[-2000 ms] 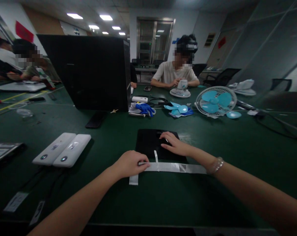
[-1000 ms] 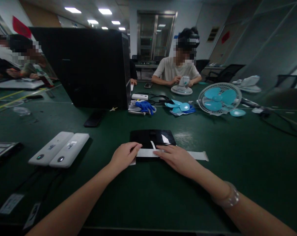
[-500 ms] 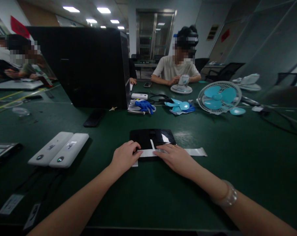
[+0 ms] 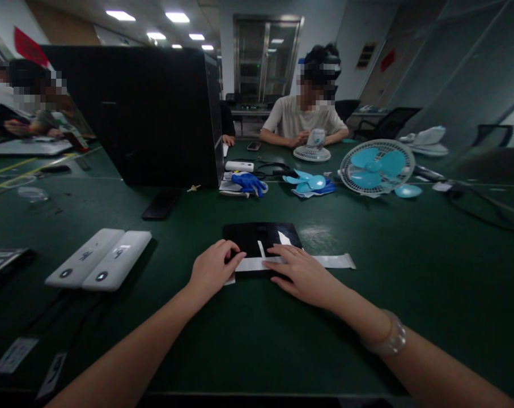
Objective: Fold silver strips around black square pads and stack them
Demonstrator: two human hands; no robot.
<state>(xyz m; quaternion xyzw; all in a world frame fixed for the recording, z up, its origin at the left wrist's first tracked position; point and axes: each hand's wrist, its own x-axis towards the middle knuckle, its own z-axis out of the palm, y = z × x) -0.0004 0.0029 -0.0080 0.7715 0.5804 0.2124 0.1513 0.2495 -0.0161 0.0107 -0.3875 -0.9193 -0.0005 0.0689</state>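
Observation:
A glossy black flat panel [image 4: 243,241] lies on the green table in front of me. Across its near edge runs a white flat ribbon cable [image 4: 331,261], its right end reaching past the panel onto the table. A short white strip [image 4: 260,249] stands out from the cable over the panel. My left hand [image 4: 214,266] is closed at the cable's left part, thumb and forefinger pinching there; the exact grip is partly hidden. My right hand [image 4: 301,272] rests on the cable with its fingers stretched out and apart, pressing on it.
Two white power banks [image 4: 99,258] with cables lie to the left, near a dark phone [image 4: 160,205]. A big black computer case [image 4: 146,113] stands behind. Blue-white gloves [image 4: 243,184], blue fan blades [image 4: 305,182] and a fan [image 4: 376,167] lie farther back. A co-worker [image 4: 303,122] sits opposite.
The right hand's fingers have spread apart, the thumb shifting below the cable. My left hand has barely moved, and its thumb lies slightly higher. The whole view has shifted slightly.

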